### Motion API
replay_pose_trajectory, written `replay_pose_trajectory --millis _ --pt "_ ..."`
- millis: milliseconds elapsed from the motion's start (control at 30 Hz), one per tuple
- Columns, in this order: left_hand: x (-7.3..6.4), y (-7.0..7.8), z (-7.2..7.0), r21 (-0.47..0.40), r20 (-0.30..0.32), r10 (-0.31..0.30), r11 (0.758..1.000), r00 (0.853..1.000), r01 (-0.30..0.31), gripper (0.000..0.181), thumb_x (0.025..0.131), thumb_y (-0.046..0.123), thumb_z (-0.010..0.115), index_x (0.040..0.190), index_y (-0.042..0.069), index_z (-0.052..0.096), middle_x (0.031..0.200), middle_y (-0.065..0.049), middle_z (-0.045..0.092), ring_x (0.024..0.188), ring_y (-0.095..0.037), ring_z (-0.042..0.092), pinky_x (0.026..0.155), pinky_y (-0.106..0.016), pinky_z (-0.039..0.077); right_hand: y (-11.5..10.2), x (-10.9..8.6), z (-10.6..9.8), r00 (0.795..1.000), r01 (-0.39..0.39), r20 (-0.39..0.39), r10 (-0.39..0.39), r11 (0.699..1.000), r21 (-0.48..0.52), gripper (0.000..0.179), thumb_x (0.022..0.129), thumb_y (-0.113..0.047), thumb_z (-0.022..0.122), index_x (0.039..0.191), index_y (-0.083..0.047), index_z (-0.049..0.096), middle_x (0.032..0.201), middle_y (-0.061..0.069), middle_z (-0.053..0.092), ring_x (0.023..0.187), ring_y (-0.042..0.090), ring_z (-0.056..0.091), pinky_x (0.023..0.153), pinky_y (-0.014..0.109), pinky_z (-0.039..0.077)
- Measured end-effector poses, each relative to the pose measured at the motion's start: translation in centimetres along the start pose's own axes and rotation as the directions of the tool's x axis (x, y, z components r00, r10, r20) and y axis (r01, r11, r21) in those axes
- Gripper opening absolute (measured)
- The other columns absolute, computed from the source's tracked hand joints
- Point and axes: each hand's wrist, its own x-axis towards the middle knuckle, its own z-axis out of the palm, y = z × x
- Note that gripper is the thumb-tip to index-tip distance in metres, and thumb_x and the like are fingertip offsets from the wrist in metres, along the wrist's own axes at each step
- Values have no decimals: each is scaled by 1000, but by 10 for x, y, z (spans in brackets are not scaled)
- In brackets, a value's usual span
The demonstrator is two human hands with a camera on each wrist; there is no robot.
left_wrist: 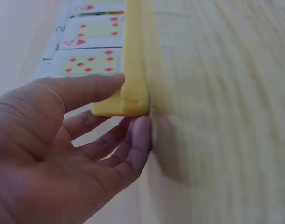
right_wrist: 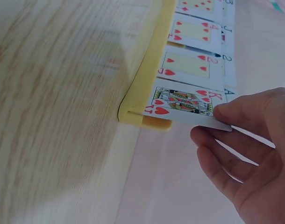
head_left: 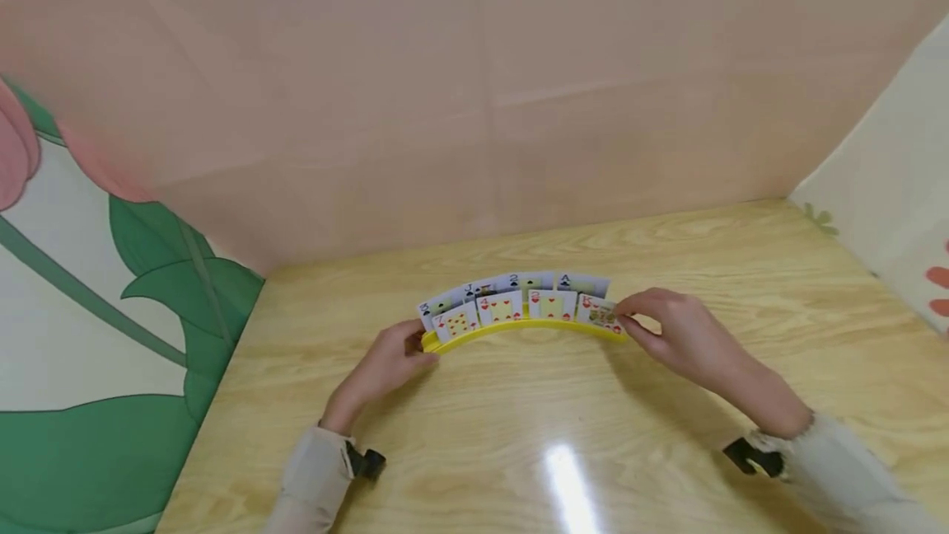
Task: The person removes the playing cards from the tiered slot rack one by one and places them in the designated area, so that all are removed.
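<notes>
A curved yellow card holder (head_left: 544, 324) stands on the table with playing cards upright in two rows. My left hand (head_left: 385, 361) grips its left end, the thumb (left_wrist: 98, 87) on the near side and the fingers curled behind. At the right end my right hand (head_left: 682, 336) pinches the king of hearts (right_wrist: 184, 101) by its upper corner; the card's lower edge sits in the front slot. Beside it in the front row are the two of hearts (head_left: 552, 304), four of hearts (head_left: 500, 308) and seven of diamonds (head_left: 455, 323). Black-suit cards, including an ace (head_left: 583, 283), fill the back row, partly hidden.
The wooden table (head_left: 474, 435) carries a bright light reflection near its front. Behind it rises a plain pinkish wall covering (head_left: 474, 105). A panel with green leaves (head_left: 170, 303) borders the left, and a pale panel (head_left: 890, 171) the right.
</notes>
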Motion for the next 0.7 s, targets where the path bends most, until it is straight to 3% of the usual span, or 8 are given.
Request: replay_pose_trajectory --millis 100,267,433,700 --pt "1 -6 1 -13 -4 -17 1000 1000 17 47 87 -2 73 132 -4 59 117 -15 66 94 -19 61 79 -28 52 2 1 1 1000 -12 26 12 1000 3 15 82 2 77 94 -8 77 90 3 74 78 15 68 57 27 51" --pt "3 -15 1 -13 -14 1 1000 1000 -1 41 86 1 75 125 -4 63 111 -15 67 90 -19 60 77 -29 52 5 0 2 998 -15 58 14 1000 15 17 81 4 76 96 -6 78 92 7 74 80 18 70 56 26 52" --pt "3 -14 1 -24 -4 -4 1000 1000 4 35 87 4 76 120 0 65 107 -11 66 87 -18 57 76 -30 50 8 -3 3 998 -6 69 6 1000 1 19 81 5 75 97 -5 78 93 10 75 83 23 71 59 32 56" --pt "3 -14 2 -28 -15 2 1000 1000 -3 39 87 4 75 125 -1 63 110 -11 66 89 -19 58 76 -30 50 8 -3 2 998 18 52 -17 1000 -11 23 79 10 73 97 -4 77 92 10 74 80 22 71 56 29 54"
